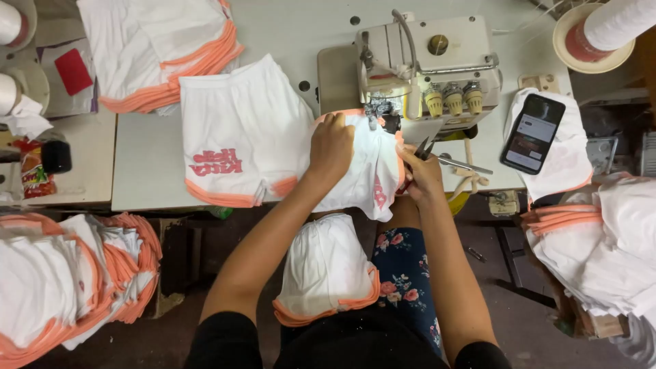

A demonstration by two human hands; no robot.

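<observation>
My left hand (331, 147) presses flat on a white garment with orange trim (365, 184) that lies at the needle of a cream sewing machine (427, 65). My right hand (420, 171) holds small thread snips (425, 146) at the garment's right edge, close beside the machine's presser foot. Another white garment with orange trim (328, 270) rests on my lap, over a floral skirt (403, 273). A finished white piece with a pink print (236, 137) lies on the table to the left of my left hand.
Stacks of white and orange garments sit at top left (160, 48), lower left (65, 280) and right (601, 239). A phone (533, 133) lies on a cloth to the right of the machine. Thread cones (601, 27) stand at the top right.
</observation>
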